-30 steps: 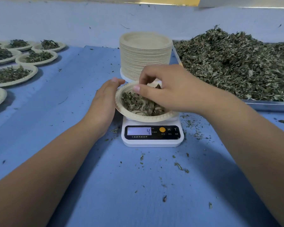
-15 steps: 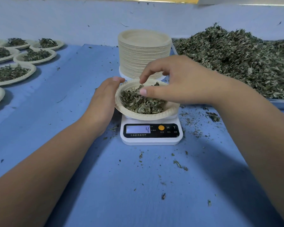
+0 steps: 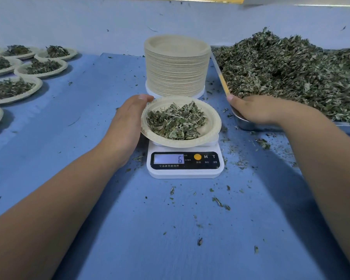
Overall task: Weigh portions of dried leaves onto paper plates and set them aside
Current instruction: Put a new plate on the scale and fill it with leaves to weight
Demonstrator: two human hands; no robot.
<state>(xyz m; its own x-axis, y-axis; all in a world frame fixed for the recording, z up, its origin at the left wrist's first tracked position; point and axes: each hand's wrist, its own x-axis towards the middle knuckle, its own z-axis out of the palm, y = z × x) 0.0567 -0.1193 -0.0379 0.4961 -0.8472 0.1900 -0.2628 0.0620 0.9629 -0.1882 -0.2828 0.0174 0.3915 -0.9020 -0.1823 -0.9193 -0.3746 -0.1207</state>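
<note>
Our right hand (image 3: 259, 110) has gone from the round beige paper plate (image 3: 214, 122) to the shiny steel tray (image 3: 249, 126), grip unseen; left hand (image 3: 127, 122) lies flat against the plate's rim. We judge it light, bendy: support underneath.

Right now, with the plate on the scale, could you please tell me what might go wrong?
The left hand touches the plate at its rim, so the scale showing 6 may misread. The plate overhangs the scale and could tip, spilling leaves. The right hand at the heaped tray might knock some out.
</note>
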